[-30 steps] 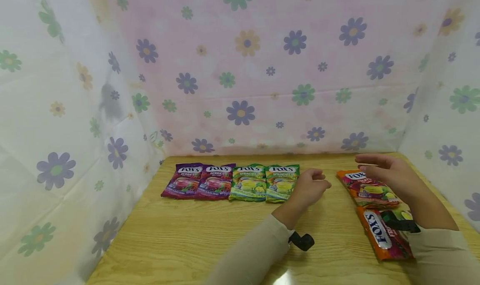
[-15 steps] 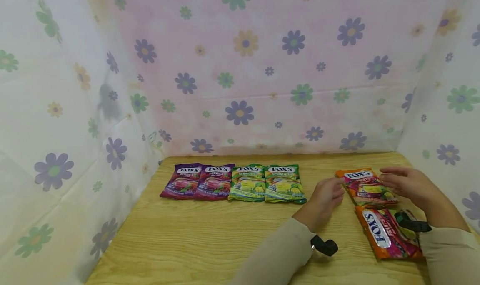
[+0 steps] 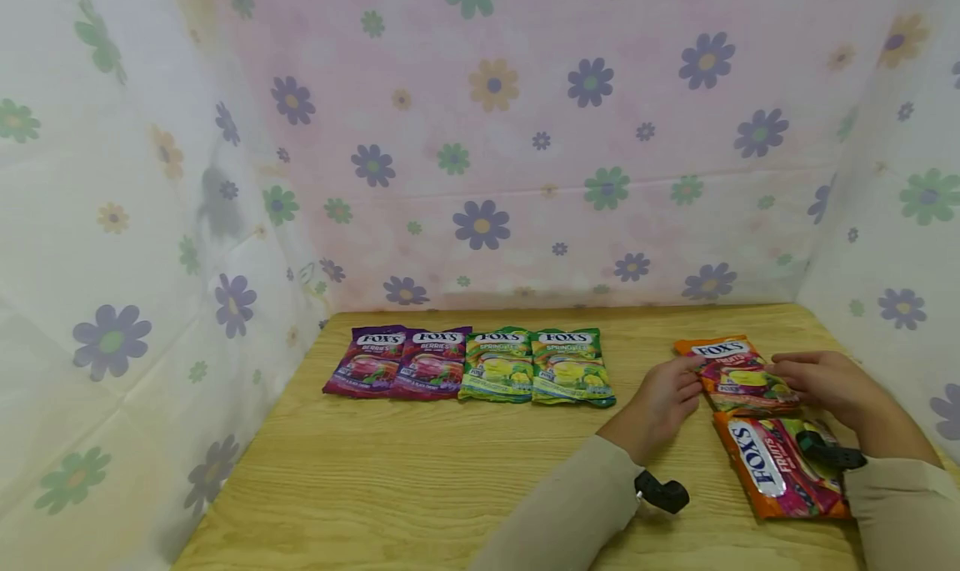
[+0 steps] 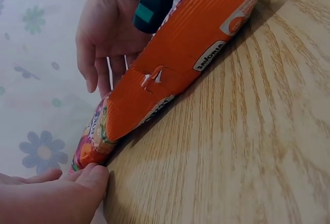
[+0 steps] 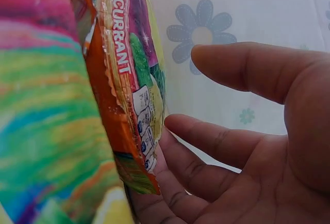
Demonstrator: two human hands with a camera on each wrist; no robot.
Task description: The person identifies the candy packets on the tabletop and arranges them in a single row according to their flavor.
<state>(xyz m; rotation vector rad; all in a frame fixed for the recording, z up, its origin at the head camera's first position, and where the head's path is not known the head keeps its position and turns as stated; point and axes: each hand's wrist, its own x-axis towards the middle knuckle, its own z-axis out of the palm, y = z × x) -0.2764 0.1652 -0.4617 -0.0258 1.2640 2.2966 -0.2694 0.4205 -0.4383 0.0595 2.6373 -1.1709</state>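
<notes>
An orange-edged Fox's Fruits candy bag (image 3: pixel 735 379) lies face up at the right of the table. At its left edge, my left hand (image 3: pixel 663 404) has its fingertips right against the wrapper; in the left wrist view the left thumb (image 4: pixel 93 180) reaches the bag's low end. My right hand (image 3: pixel 836 388) is at the opposite edge. In the right wrist view its fingers (image 5: pixel 206 136) meet the bag's side, while the thumb (image 5: pixel 247 69) stands apart from it. Just nearer, a second Fruits bag (image 3: pixel 787 479) lies turned sideways, partly under the right wrist's camera.
Two purple Berries bags (image 3: pixel 367 367) (image 3: pixel 429 369) and two green Spring Tea bags (image 3: pixel 497 371) (image 3: pixel 572 373) lie side by side along the back of the wooden table (image 3: pixel 375 471). Flower-patterned cloth (image 3: pixel 525 154) walls the back and both sides.
My left hand has moved right, from beside the green bags to the Fruits bag's left edge. The right hand has come down from above that bag to its right edge.
</notes>
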